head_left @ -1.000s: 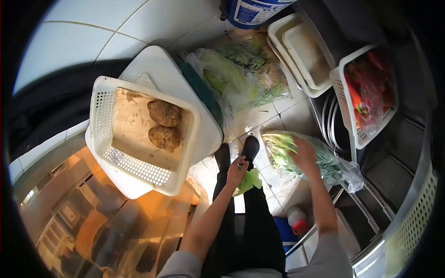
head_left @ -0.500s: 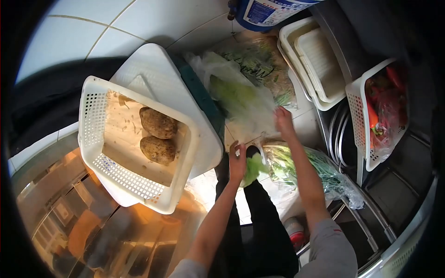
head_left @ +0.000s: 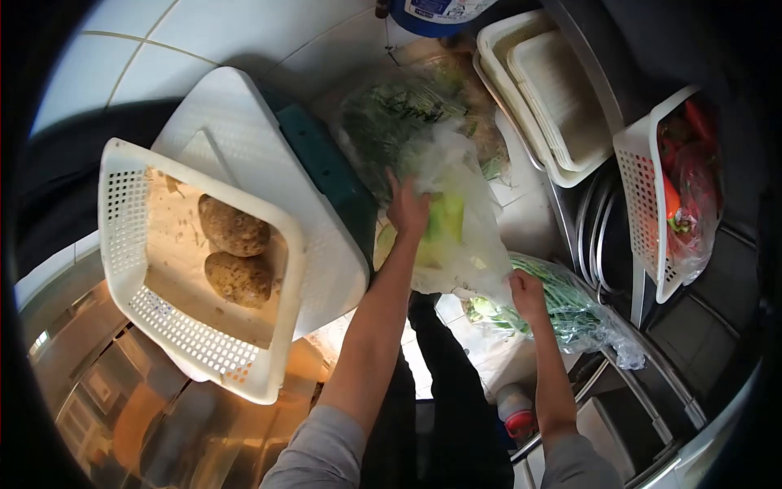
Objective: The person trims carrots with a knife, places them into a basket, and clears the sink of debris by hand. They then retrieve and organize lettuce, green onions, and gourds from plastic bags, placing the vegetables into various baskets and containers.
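A cloudy plastic bag (head_left: pixel 481 236) with pale green leafy vegetable (head_left: pixel 444 224) showing through it spans the space between my hands. My right hand (head_left: pixel 528 293) is closed, pinching the bag's lower right edge. At its left side, my left hand (head_left: pixel 409 210) grips the plastic, one finger pointing upward; part of the grip is hidden. Just beyond lies another clear bag of dark green herbs (head_left: pixel 403 110) on the floor. Below my right hand, long green stalks in clear plastic (head_left: pixel 562 301) rest on the tiles.
To the left, a white perforated basket (head_left: pixel 287 326) holds two dirt-covered root vegetables (head_left: pixel 236 253) and sits on a white lid (head_left: pixel 326 253). Nested white trays (head_left: pixel 562 106) and a basket of red peppers (head_left: pixel 639 187) stand right. A blue container (head_left: pixel 440 20) is at the back.
My left hand has moved up and away onto the bag; the pale green leaf it held no longer shows there. My right hand has come down and nearer, pulling the bag's edge along.
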The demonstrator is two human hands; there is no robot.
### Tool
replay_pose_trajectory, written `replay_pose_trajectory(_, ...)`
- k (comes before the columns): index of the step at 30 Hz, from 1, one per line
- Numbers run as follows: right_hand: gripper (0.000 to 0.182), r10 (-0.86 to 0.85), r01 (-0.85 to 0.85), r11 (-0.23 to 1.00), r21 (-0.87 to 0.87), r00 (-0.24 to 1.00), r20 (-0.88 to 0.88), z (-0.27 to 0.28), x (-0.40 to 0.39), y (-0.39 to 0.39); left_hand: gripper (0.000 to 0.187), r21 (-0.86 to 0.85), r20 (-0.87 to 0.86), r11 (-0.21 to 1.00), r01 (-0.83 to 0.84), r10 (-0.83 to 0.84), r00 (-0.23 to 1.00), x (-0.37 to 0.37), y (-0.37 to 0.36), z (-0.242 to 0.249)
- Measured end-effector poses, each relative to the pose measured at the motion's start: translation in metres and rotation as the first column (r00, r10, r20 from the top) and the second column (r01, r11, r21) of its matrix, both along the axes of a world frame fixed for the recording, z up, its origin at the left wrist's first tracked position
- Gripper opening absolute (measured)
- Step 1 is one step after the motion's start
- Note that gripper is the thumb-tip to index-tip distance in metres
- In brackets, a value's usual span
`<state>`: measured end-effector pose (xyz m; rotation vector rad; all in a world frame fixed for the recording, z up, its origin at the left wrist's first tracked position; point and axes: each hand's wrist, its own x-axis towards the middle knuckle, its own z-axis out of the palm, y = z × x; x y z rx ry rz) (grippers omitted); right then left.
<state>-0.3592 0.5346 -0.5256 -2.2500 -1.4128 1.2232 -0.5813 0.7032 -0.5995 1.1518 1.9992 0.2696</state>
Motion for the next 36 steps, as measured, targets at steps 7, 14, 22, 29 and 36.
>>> replay_pose_trajectory(7,0.021,0.129,-0.144,0.989,-0.031,0.948,-0.29,-0.093,-0.071,0.064,0.022,0.123,0.444,0.987,-0.1,0.036,0.895,0.025,-0.023,-0.008)
replay_pose_trajectory(14,0.041,0.604,-0.497,0.701,-0.512,0.795,0.054,-0.148,-0.097,0.125,0.021,-0.057,0.663,0.994,-0.094,0.108,0.74,-0.011,-0.08,0.027)
replay_pose_trajectory(22,0.042,0.359,-0.363,0.898,-0.248,0.931,-0.066,-0.167,-0.092,0.102,0.024,-0.029,0.729,0.966,0.256,-0.154,0.667,-0.021,-0.092,0.107)
replay_pose_trajectory(29,0.044,0.178,-0.188,0.979,-0.081,0.977,-0.121,-0.158,-0.101,0.068,0.029,-0.078,0.752,0.939,0.334,-0.164,0.638,-0.046,-0.104,0.14)
replay_pose_trajectory(36,0.045,-0.169,0.298,0.934,0.197,0.855,-0.49,-0.119,-0.109,-0.001,0.044,-0.233,0.771,0.96,-0.153,0.279,0.573,-0.064,-0.152,0.144)
